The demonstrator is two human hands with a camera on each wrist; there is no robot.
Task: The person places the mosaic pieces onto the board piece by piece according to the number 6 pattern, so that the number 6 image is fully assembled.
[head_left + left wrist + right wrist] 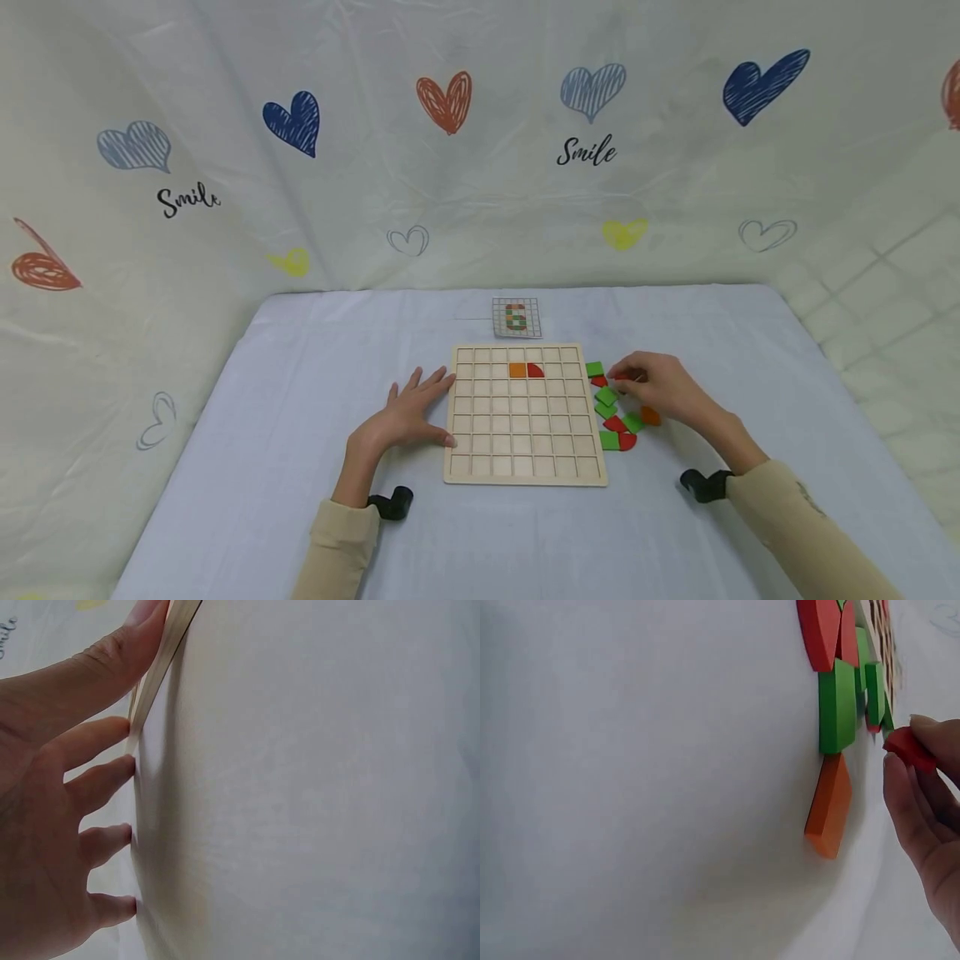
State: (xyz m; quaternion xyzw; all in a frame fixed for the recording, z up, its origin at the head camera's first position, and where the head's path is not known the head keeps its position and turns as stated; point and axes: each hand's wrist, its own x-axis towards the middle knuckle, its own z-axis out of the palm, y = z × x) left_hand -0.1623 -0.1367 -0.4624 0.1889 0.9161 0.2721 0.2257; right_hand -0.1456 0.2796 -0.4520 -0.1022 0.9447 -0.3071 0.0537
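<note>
A wooden grid board (492,425) lies on the table, with an orange square tile (517,370) and a red quarter-round tile (535,370) side by side in its second row. My left hand (405,419) spreads its fingers, thumb and fingertip touching the board's left edge. In the left wrist view the thumb (97,667) rests against that edge. Over the pile beside the board's right edge, my right hand (663,386) pinches a red tile (910,748) between thumb and fingers. Below it lie green tiles (837,709), red tiles (821,630) and an orange tile (829,806).
Behind the board lies a small pattern card (517,317) showing a figure like a 6 on a grid. A white cloth covers the table (300,400). A white curtain printed with hearts (442,183) hangs at the back. Each wrist wears a black camera (393,503).
</note>
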